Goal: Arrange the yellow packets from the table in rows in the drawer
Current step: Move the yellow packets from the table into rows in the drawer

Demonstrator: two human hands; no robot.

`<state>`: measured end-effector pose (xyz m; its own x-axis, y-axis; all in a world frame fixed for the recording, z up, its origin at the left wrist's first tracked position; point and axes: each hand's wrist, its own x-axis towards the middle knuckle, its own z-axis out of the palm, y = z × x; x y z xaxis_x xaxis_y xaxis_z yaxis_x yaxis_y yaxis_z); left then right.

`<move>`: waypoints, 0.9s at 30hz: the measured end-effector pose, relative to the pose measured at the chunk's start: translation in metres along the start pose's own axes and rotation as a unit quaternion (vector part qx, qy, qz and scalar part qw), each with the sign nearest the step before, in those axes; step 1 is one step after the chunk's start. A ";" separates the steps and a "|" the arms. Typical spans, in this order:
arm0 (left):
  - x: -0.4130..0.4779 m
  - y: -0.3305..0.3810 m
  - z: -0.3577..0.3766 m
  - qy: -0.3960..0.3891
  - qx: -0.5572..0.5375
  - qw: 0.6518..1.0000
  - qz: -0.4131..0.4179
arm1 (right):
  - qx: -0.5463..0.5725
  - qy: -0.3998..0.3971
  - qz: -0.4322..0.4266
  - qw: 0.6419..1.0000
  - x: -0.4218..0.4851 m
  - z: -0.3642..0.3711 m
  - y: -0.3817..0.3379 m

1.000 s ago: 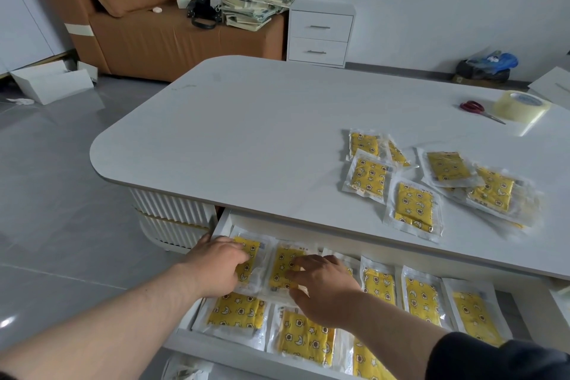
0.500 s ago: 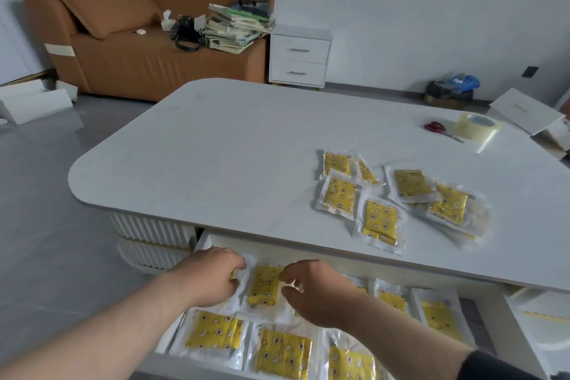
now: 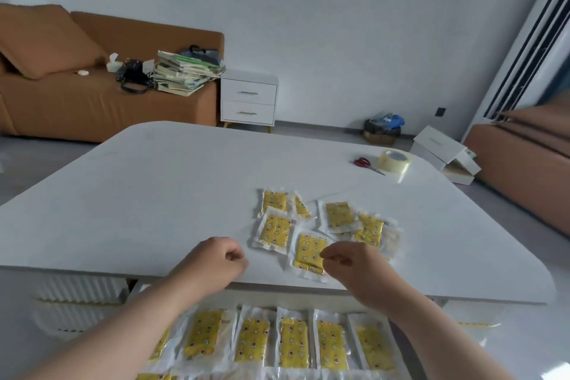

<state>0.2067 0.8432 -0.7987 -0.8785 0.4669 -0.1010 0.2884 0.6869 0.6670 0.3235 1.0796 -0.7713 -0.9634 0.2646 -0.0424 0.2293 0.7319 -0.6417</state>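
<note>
Several yellow packets [image 3: 276,230] in clear wrappers lie in a loose pile on the white table [image 3: 154,194], right of centre. Below the table's front edge the open drawer [image 3: 456,315] holds a row of yellow packets [image 3: 293,342] laid side by side. My left hand [image 3: 216,262] hovers over the table's near edge, fingers loosely curled, holding nothing. My right hand [image 3: 351,262] is over the nearest packet [image 3: 310,251] of the pile, thumb and fingers pinched close together above its right edge. I cannot tell whether it touches the packet.
Red scissors [image 3: 365,163] and a roll of clear tape [image 3: 395,160] lie at the table's far right. Beyond stand a brown sofa [image 3: 77,108] with stacked books, a white nightstand [image 3: 249,99], and white boxes [image 3: 444,151] on the floor.
Both hands have lifted out of the drawer and moved up over the table's front edge. The view has tilted up, so less of the drawer shows.
</note>
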 end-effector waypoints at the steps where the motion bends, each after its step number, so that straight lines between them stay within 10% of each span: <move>1: 0.008 0.004 0.004 0.014 -0.008 1.000 -0.011 | 0.002 0.006 0.010 1.000 0.003 -0.004 0.005; 8: 0.077 0.022 0.037 0.088 -0.088 0.986 -0.115 | -0.020 0.003 0.045 0.999 0.031 -0.001 0.037; 17: 0.101 0.028 0.060 0.132 0.078 0.981 -0.119 | -0.028 -0.004 0.039 0.999 0.060 0.013 0.042; 27: 0.112 0.018 0.050 0.058 -0.012 0.987 -0.148 | -0.104 -0.041 0.015 0.994 0.069 0.022 0.044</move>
<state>0.1325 0.9361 -0.8349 -0.9610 0.1798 -0.2100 0.0045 0.7696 0.6385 0.2642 1.1161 -0.8194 -0.9617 0.2428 -0.1269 0.2739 0.8403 -0.4677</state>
